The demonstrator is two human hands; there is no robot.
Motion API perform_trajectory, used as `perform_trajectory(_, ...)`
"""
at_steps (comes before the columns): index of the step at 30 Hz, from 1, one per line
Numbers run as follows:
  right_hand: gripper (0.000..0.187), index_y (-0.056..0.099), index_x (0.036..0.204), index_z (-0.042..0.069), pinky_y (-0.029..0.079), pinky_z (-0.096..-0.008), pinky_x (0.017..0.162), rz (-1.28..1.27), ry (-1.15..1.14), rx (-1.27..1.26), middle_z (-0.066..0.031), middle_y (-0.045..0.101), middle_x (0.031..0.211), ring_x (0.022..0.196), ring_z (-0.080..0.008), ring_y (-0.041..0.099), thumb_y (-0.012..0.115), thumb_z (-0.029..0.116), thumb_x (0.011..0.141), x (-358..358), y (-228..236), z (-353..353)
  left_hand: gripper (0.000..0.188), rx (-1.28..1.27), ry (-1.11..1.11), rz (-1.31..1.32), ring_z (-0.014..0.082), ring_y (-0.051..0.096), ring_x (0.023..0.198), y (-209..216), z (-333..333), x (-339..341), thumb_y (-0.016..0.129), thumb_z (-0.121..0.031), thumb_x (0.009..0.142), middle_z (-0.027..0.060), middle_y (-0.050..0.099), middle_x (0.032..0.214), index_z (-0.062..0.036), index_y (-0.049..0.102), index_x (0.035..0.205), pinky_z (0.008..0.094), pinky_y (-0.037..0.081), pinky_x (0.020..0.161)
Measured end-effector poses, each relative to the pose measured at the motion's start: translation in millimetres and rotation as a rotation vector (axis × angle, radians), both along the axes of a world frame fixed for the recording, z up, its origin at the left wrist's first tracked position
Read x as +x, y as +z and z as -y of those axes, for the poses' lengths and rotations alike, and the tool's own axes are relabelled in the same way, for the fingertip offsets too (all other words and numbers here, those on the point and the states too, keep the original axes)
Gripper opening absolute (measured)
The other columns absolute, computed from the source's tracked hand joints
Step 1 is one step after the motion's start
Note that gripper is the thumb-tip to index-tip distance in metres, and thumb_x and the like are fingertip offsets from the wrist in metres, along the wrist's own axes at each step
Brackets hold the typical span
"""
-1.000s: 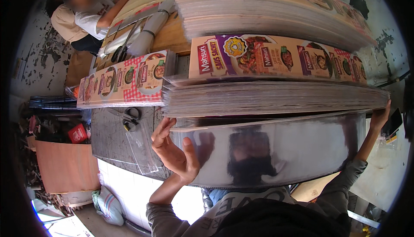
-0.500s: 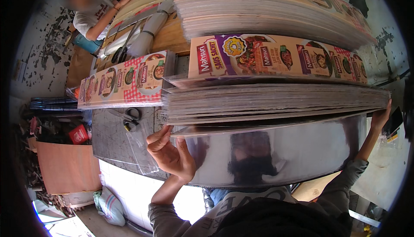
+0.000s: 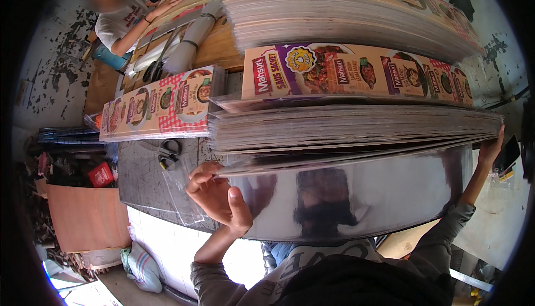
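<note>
Sheets (image 3: 384,192) meet the half-open left hand (image 3: 218,199) at one edge, beside open tabletop (image 3: 136,178); whether the right hand (image 3: 491,146) grips is unclear.

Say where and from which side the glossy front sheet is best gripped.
Probably at its upper left corner, from the left, fingers behind and thumb in front: the glossy front sheet looks long and thin, and a dark gap shows between it and the stack behind. The left hand is at that corner; the right hand is by the right end.
</note>
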State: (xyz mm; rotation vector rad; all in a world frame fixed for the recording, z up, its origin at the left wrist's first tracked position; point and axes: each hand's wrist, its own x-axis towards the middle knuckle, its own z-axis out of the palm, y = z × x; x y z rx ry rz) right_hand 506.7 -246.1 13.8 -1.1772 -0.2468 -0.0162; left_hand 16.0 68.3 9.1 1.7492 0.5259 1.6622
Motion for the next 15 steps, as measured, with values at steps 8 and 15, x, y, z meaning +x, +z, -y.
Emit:
perform_trajectory(8,0.050,0.037,0.123,0.003,0.025,-0.0358,0.097,0.000,0.005,-0.009,-0.0102,0.041,0.122,0.116,-0.0218,0.035,0.041,0.038,0.087,-2.0,0.2,1.3,0.037,-0.139,-0.011,-0.098,0.0124,0.039,0.095,-2.0,3.4,-5.0,0.050,-0.019,0.085,0.0061,0.041,0.099,0.0006,0.035,0.113,0.0274,0.030,0.086)
perform_trajectory(15,0.052,0.034,0.126,0.001,0.022,-0.0356,0.099,0.005,-0.007,-0.018,-0.0114,0.038,0.126,0.118,-0.0230,0.033,0.038,0.037,0.089,-11.8,6.7,-8.0,0.031,-0.055,0.020,-0.047,0.0165,0.043,0.102,1.6,-0.7,2.2,0.050,-0.014,0.085,0.0103,0.041,0.110,-0.0002,0.035,0.110,0.0304,0.033,0.090)
